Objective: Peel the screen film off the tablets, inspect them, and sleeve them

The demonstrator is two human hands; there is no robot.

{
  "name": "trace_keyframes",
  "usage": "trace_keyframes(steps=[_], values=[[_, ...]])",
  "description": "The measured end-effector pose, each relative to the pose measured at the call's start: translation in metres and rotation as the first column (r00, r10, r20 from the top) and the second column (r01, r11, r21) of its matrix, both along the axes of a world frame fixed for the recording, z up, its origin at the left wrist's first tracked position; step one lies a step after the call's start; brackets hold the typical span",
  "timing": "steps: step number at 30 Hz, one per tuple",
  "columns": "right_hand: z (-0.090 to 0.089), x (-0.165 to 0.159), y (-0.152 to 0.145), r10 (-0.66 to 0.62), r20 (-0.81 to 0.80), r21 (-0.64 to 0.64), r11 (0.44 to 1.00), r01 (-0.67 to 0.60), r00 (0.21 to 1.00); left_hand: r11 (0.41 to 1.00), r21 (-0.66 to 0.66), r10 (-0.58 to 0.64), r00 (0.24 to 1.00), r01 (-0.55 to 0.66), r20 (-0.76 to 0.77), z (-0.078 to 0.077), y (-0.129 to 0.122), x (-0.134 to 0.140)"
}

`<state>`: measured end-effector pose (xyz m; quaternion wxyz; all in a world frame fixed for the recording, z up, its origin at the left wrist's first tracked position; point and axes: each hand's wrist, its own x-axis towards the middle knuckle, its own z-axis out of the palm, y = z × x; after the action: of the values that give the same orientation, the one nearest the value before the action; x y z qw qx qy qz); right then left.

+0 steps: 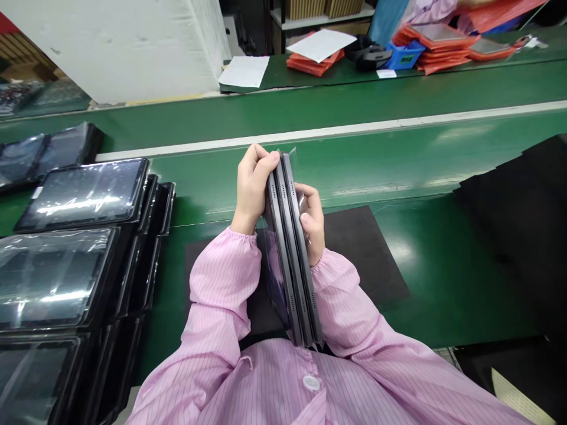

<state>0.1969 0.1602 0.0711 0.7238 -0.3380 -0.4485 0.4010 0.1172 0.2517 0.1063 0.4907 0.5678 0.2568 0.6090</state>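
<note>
Three grey tablets (292,254) stand on edge, pressed side by side, in front of my body. Their long edges with rows of small speaker holes face up at me, and clear film sticks out at the far end. My left hand (254,186) is closed around the far left corner of the tablets, thumb on top. My right hand (312,224) grips them from the right side, its fingers partly hidden behind clear crinkled film. Beneath them a black mat (363,254) lies on the green work surface.
Stacks of film-wrapped tablets (88,192) fill the left side. A pile of black sheets (514,224) is at the right. Beyond the pale rail (336,128), a far ledge holds orange pouches (436,44), a blue bin (404,56) and white paper (244,71).
</note>
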Motion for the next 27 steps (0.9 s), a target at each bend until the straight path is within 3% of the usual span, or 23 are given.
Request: trace_keyframes(steps=[7, 15, 27], values=[[-0.002, 0.002, -0.002, -0.021, 0.168, 0.043, 0.999, 0.014, 0.986, 0.998, -0.008, -0.068, 0.996, 0.069, 0.054, 0.001, -0.003, -0.001], [0.006, 0.0, -0.004, -0.084, 0.216, 0.049, 0.996, 0.075, 0.973, 0.996, -0.015, -0.088, 0.993, 0.09, 0.081, 0.009, -0.011, -0.002], [0.01, -0.001, -0.008, -0.021, -0.089, 0.112, 0.993, 0.03, 0.996, 0.992, 0.121, -0.045, 0.999, 0.044, 0.006, 0.016, -0.025, 0.001]])
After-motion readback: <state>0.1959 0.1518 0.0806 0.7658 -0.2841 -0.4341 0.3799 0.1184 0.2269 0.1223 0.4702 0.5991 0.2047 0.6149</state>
